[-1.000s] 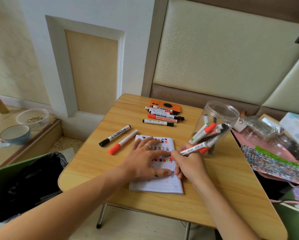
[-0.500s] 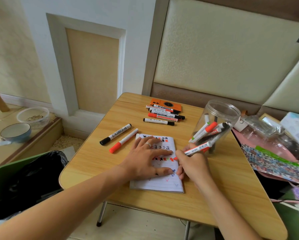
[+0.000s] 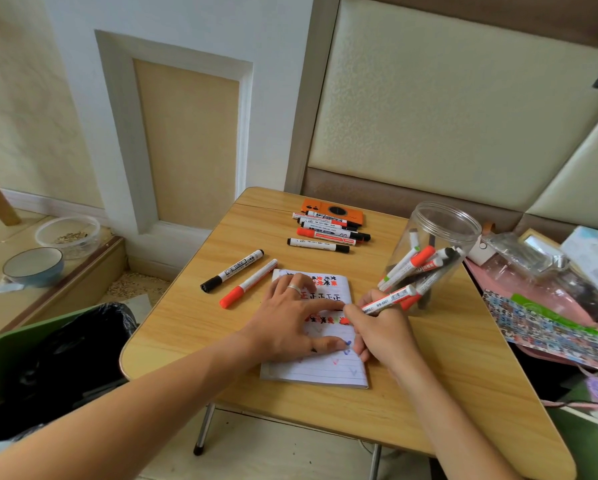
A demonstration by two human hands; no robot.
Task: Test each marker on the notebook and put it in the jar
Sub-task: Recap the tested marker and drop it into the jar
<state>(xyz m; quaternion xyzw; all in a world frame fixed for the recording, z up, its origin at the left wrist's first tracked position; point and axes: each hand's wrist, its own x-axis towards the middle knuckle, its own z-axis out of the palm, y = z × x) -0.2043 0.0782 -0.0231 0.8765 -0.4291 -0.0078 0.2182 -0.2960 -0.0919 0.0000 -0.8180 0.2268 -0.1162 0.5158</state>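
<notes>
Left hand (image 3: 292, 327) lies flat on the notebook (image 3: 320, 370), fingers (image 3: 325, 305) straight and spread, pinning the page. Right hand (image 3: 382, 332) sits at the notebook's right edge, fingers curled round a red marker (image 3: 389, 301) with its tip down on the paper by a row of red and black marks. The jar (image 3: 436, 244) stands just right of the notebook, on the table (image 3: 463, 393), several markers leaning inside. Left of the notebook lie a black marker (image 3: 233, 270) and another red one (image 3: 249, 283), side by side. Beyond the notebook, a cluster of markers (image 3: 328, 230) rests against an orange box (image 3: 332, 211).
</notes>
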